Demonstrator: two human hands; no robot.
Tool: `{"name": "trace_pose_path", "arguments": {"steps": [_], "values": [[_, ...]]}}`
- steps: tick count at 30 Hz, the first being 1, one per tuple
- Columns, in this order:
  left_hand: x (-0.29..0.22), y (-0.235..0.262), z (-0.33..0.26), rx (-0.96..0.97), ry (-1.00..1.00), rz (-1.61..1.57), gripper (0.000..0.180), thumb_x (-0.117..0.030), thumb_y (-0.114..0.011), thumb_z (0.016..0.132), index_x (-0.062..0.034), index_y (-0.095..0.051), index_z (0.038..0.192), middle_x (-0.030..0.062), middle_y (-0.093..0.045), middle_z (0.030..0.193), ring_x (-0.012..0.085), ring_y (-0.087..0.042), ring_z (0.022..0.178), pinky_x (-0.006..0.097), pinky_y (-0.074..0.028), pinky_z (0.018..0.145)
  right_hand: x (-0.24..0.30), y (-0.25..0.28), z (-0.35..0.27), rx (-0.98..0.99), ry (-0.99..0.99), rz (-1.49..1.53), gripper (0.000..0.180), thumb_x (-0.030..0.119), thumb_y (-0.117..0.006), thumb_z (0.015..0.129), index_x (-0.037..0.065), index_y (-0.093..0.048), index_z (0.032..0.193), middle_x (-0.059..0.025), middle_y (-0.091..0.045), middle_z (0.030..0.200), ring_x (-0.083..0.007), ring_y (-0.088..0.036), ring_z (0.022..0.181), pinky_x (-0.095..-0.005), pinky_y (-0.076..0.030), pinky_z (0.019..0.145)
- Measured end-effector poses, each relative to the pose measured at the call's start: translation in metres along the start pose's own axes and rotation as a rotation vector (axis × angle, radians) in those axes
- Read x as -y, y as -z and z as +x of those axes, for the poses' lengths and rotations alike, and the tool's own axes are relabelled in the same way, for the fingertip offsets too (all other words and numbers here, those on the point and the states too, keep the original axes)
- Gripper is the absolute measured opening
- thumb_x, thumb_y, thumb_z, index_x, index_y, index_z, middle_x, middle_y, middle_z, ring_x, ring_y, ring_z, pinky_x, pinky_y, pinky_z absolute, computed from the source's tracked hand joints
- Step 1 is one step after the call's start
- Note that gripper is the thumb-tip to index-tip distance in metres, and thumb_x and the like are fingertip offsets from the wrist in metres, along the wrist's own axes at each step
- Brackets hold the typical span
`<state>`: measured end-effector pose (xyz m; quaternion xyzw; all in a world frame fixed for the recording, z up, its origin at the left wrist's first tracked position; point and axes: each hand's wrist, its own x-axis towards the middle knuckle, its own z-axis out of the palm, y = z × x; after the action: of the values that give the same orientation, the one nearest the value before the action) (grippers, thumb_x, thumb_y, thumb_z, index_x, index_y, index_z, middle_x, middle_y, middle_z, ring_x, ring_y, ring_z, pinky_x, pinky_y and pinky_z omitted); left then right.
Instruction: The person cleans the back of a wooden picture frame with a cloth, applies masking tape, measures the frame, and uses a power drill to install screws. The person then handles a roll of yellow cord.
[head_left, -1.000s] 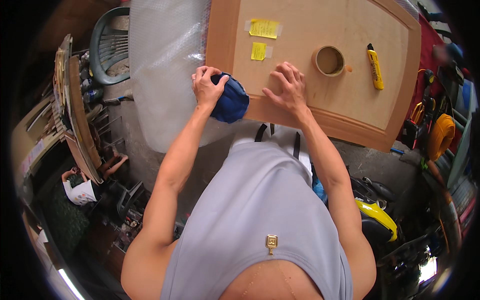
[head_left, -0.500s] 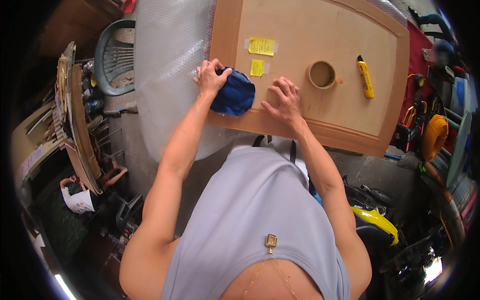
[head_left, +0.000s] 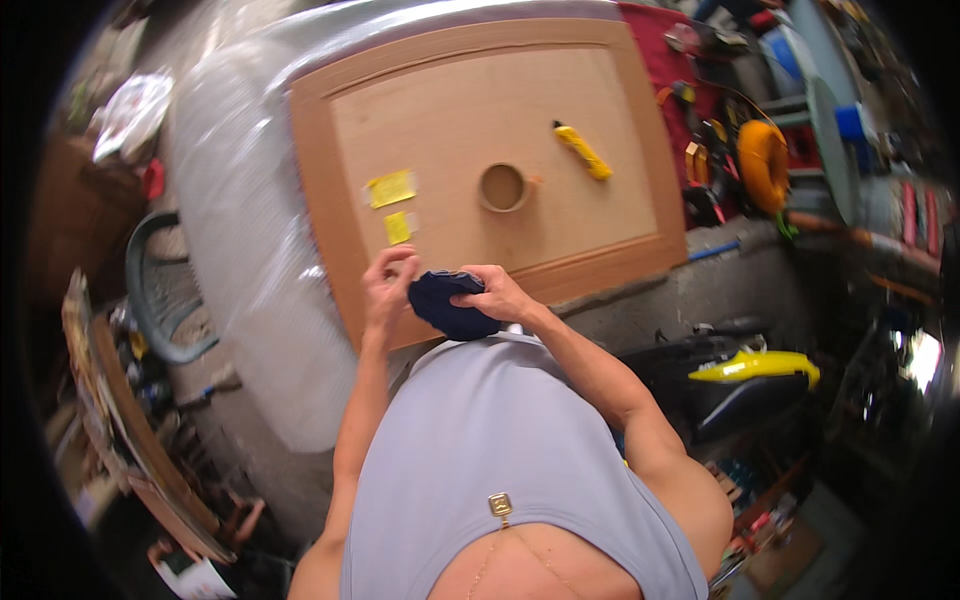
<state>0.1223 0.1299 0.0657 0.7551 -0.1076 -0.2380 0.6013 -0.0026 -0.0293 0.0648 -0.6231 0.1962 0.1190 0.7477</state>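
A dark blue, roughly round piece of fabric (head_left: 445,308) is lifted in front of my body, over the panel's near edge. My right hand (head_left: 500,297) grips its right side, thumb on top and the other fingers behind it. Beside its left edge is my left hand (head_left: 385,285), fingers curled in and fingertips close together; whether something small is between them cannot be made out. Beneath lies a framed wooden panel (head_left: 440,130). On it are two yellow paper notes, a larger one (head_left: 391,188) and a smaller one (head_left: 398,228), taped down.
A roll of brown tape (head_left: 503,188) and a yellow utility knife (head_left: 582,151) rest on the panel. Bubble wrap (head_left: 240,250) covers the surface to the left, near a green plastic chair (head_left: 140,285). An orange coil (head_left: 762,165) and a yellow-and-black motorbike (head_left: 755,368) stand on the right.
The blue fabric has come up off the panel, toward my body. My right hand, earlier flat on the wood, now grips it. My left hand has shifted to its edge. The view has turned.
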Motion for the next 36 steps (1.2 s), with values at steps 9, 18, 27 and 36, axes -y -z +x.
{"name": "trace_pose_path", "arguments": {"steps": [9, 18, 27, 36], "values": [[-0.004, -0.085, -0.073, 0.747, 0.261, 0.437, 0.023, -0.010, -0.060, 0.083, -0.0012, -0.067, 0.103, 0.0175, -0.069, 0.096, 0.0307, -0.067, 0.091, 0.037, -0.051, 0.082, 0.091, 0.269, -0.076, -0.672, 0.118, 0.353, 0.036, 0.009, -0.074, 0.077, -0.004, -0.063, 0.109, -0.0104, -0.068, 0.099, -0.0216, -0.067, 0.084, -0.0360, -0.055, 0.079], [0.042, -0.199, -0.104, 0.657, 0.670, 0.617, 0.038, -0.005, -0.044, 0.077, 0.0005, -0.065, 0.109, 0.0226, -0.064, 0.111, 0.0385, -0.059, 0.107, 0.042, -0.047, 0.091, 0.024, 0.461, -0.062, -1.297, 0.024, 0.470, 0.063, 0.024, -0.073, 0.080, 0.003, -0.043, 0.131, -0.0115, -0.053, 0.123, -0.0272, -0.052, 0.112, -0.0401, -0.041, 0.094], [0.031, -0.226, -0.108, 0.766, 0.796, 0.557, 0.046, -0.007, -0.045, 0.068, -0.0018, -0.065, 0.110, 0.0216, -0.066, 0.107, 0.0359, -0.061, 0.102, 0.042, -0.048, 0.085, 0.012, 0.425, 0.057, -0.797, 0.388, -1.118, 0.060, 0.039, -0.061, 0.087, 0.001, -0.048, 0.132, -0.0202, -0.043, 0.141, -0.0340, -0.034, 0.135, -0.0468, -0.027, 0.110], [0.122, -0.208, -0.128, 0.740, 0.395, 0.490, 0.033, -0.011, -0.054, 0.069, -0.0012, -0.067, 0.097, 0.0184, -0.069, 0.089, 0.0293, -0.064, 0.079, 0.041, -0.051, 0.068, 0.038, 0.360, 0.205, -0.453, 0.401, -1.186, 0.067, 0.045, -0.065, 0.081, 0.005, -0.048, 0.131, -0.0243, -0.041, 0.139, -0.0414, -0.041, 0.126, -0.0521, -0.034, 0.104]]}}
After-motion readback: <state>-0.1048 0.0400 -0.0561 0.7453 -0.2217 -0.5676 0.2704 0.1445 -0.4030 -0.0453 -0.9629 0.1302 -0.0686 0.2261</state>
